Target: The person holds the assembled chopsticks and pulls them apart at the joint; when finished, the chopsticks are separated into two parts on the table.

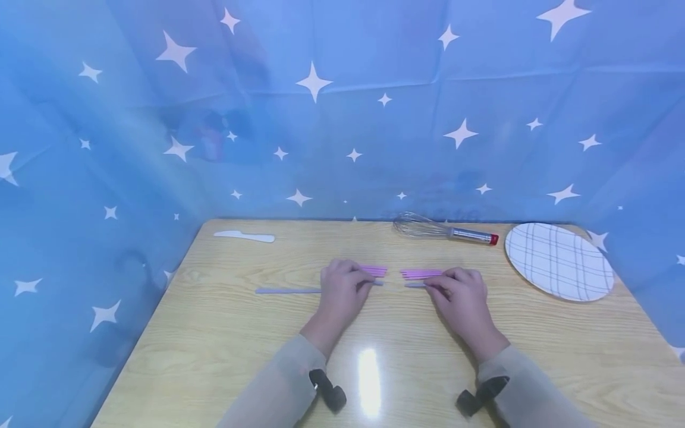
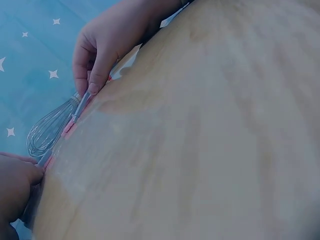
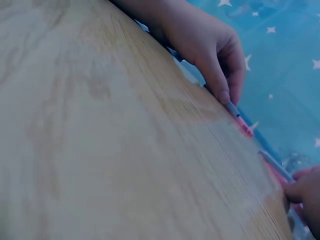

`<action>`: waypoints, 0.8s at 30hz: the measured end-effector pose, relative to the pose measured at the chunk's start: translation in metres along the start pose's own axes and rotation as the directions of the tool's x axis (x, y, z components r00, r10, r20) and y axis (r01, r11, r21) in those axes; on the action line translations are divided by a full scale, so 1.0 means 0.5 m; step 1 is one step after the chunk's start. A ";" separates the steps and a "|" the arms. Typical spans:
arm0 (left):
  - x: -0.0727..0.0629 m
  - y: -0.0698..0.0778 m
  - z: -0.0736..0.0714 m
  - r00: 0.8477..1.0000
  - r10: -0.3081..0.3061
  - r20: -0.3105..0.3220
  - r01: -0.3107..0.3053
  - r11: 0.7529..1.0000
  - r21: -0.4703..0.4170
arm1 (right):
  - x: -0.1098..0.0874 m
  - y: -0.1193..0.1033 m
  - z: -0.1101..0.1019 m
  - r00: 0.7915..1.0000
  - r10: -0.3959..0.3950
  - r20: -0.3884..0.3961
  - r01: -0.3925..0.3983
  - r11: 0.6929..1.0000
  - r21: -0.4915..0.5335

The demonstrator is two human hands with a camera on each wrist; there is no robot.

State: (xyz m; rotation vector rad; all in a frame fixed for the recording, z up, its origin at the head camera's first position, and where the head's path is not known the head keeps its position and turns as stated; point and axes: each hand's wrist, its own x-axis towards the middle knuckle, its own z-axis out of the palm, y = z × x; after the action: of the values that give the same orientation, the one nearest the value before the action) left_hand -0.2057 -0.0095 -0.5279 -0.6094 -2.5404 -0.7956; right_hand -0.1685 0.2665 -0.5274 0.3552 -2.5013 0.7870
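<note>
My left hand (image 1: 342,288) pinches a thin greyish-purple stick (image 1: 287,290) near its right end, low over the table. Its long left part runs out past the palm, and a short tip shows beyond the fingers. Facing it, my right hand (image 1: 462,297) pinches another greyish-purple stick (image 1: 414,285) between thumb and fingers; the rest of that one is hidden by the hand. Just behind the left fingertips lie several pink sticks (image 1: 374,271) side by side. A similar row of pink sticks (image 1: 420,273) lies behind the right fingertips, with a narrow gap between the two rows.
A whisk (image 1: 444,230) with a red-tipped handle lies at the table's back edge. To its right is an oval white plate (image 1: 559,261) with a line pattern. A white knife (image 1: 244,236) lies back left. Blue star-printed cloth (image 1: 342,119) hangs behind the wooden table (image 1: 214,356).
</note>
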 end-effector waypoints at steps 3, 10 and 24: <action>0.004 -0.003 0.002 1.000 -0.004 -0.006 0.004 1.000 0.015 | 0.003 -0.001 0.002 1.000 0.016 0.005 -0.016 1.000 -0.003; 0.009 -0.004 0.003 1.000 0.005 -0.017 -0.004 1.000 0.025 | 0.005 0.000 0.003 0.999 0.041 0.022 -0.041 0.999 0.001; 0.011 -0.007 0.001 0.998 0.044 -0.042 -0.041 0.996 0.075 | 0.009 0.000 -0.001 0.998 0.050 -0.034 -0.050 0.999 0.009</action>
State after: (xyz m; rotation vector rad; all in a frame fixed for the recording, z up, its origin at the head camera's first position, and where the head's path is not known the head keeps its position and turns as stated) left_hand -0.2121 -0.0103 -0.5272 -0.6129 -2.4962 -0.6887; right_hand -0.1719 0.2663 -0.5244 0.2807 -2.4843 0.8157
